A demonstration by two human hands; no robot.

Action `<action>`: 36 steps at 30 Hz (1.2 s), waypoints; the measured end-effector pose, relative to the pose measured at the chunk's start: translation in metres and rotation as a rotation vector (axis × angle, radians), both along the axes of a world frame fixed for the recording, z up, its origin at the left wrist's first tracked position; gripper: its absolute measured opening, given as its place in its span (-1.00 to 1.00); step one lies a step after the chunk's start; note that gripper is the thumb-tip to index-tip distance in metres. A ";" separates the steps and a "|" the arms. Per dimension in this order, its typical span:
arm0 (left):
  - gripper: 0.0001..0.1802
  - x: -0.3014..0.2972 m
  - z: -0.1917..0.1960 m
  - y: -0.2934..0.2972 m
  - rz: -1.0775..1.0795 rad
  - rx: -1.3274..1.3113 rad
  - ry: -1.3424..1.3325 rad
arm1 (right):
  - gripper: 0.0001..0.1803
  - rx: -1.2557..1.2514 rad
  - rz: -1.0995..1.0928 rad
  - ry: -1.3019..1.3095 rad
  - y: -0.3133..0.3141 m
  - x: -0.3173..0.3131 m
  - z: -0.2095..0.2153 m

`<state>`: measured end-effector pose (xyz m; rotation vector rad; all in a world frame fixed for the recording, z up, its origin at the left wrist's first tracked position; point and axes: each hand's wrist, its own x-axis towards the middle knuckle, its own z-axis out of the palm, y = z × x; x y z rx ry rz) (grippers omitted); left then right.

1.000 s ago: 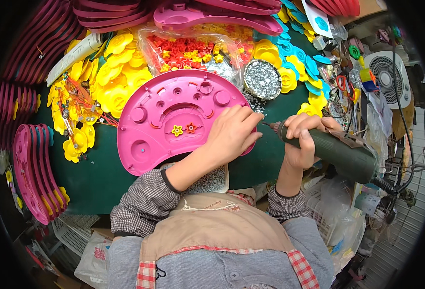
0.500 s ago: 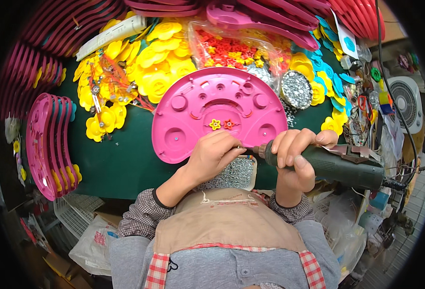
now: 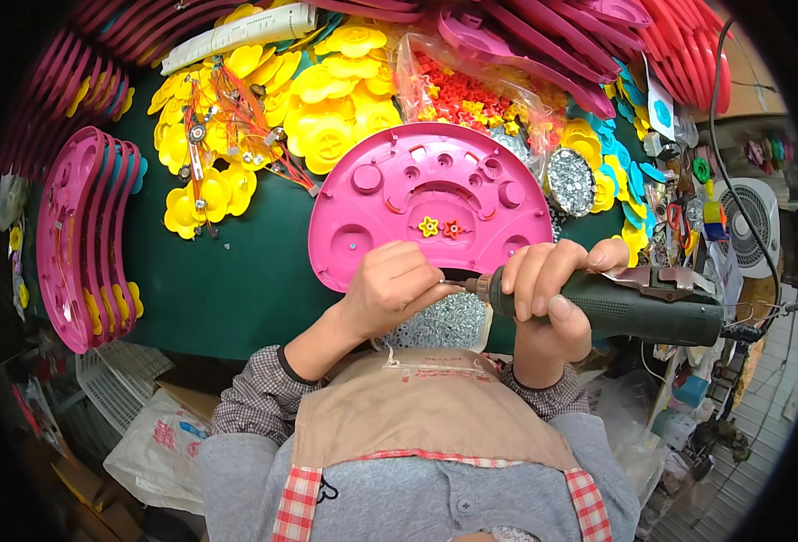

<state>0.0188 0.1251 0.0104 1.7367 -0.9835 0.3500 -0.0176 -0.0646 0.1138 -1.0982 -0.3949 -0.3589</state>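
My right hand (image 3: 548,307) is wrapped round a dark green electric screwdriver (image 3: 643,305), which points left. My left hand (image 3: 392,291) is closed in a pinch at the screwdriver's tip; whatever is between its fingertips is too small to make out. Just beyond both hands lies a pink half-round plastic shell (image 3: 390,181), its inside with posts and round recesses facing up. A yellow star-shaped piece (image 3: 428,227) and a red star-shaped piece (image 3: 452,228) sit side by side in it. Under my hands is a tray of small metal screws (image 3: 440,327), partly hidden.
Yellow flower-shaped pieces (image 3: 327,117), wired parts (image 3: 202,135) and a bag of red and yellow stars (image 3: 458,95) lie at the back. A round container of metal bits (image 3: 571,181) stands right of the shell. Stacked pink shells (image 3: 74,244) stand left. A black cable (image 3: 717,117) hangs at right.
The view has shifted, so the shell and piles appear slightly right and the shell higher. My two hands and the screwdriver keep nearly the same pose, tip to fingertips.
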 end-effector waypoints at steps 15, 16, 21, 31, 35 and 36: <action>-0.91 -0.058 -0.026 -0.002 0.085 0.427 -0.075 | -0.41 -0.088 0.095 -0.152 0.050 0.052 -0.061; -0.91 -0.057 -0.029 -0.003 0.072 0.417 -0.097 | -0.40 -0.103 0.115 -0.160 0.055 0.054 -0.066; -0.90 -0.055 -0.037 -0.003 0.014 0.415 -0.119 | -0.41 -0.108 0.200 -0.152 0.075 0.062 -0.080; -0.84 -0.063 -0.032 0.005 0.014 0.273 0.063 | -0.45 -0.061 0.213 -0.096 0.092 0.073 -0.104; -0.86 -0.057 -0.009 0.029 0.091 0.192 0.141 | -0.48 -0.392 0.179 -0.132 0.086 0.078 -0.112; -0.86 -0.054 0.000 0.040 0.120 0.169 0.180 | -0.48 -0.434 0.195 -0.139 0.086 0.079 -0.117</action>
